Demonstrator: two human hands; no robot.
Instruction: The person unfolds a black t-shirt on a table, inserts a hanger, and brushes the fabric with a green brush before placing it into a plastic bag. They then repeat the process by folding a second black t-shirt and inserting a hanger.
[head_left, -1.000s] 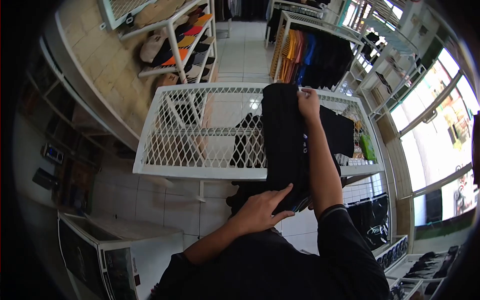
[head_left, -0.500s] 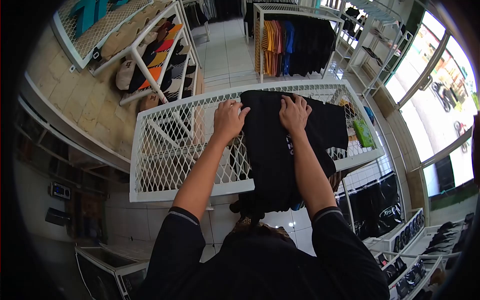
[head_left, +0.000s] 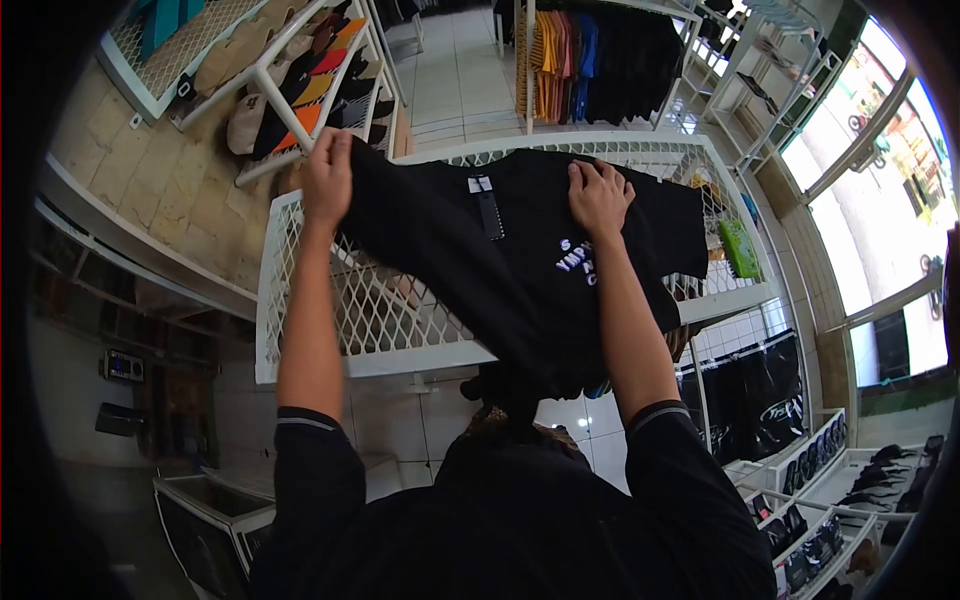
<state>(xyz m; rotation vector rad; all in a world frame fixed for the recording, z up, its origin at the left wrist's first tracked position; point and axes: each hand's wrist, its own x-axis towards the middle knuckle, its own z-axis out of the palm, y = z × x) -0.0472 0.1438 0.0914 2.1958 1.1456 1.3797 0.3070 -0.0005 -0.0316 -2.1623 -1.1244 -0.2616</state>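
Observation:
A black T-shirt (head_left: 540,290) with white lettering on its chest lies across a white mesh rack top (head_left: 400,338), its lower part hanging over the near edge. My left hand (head_left: 328,180) is closed on the shirt's left sleeve end and holds it raised, out to the left. On the shirt's right shoulder my right hand (head_left: 601,198) rests palm down, fingers spread a little. A dark hang tag (head_left: 491,215) with a white label above it shows below the collar. The right sleeve lies spread toward the right end of the mesh.
A green packet (head_left: 739,249) is at the mesh top's right end. Caps fill a white rack (head_left: 262,75) at the far left. Shirts hang on a rail (head_left: 600,70) beyond. Glass doors stand to the right, above shelves of black footwear (head_left: 880,480).
My left hand has moved up and left, drawing the folded-over side of the T-shirt open and uncovering the lettering and tag. My right hand has stayed on the shirt.

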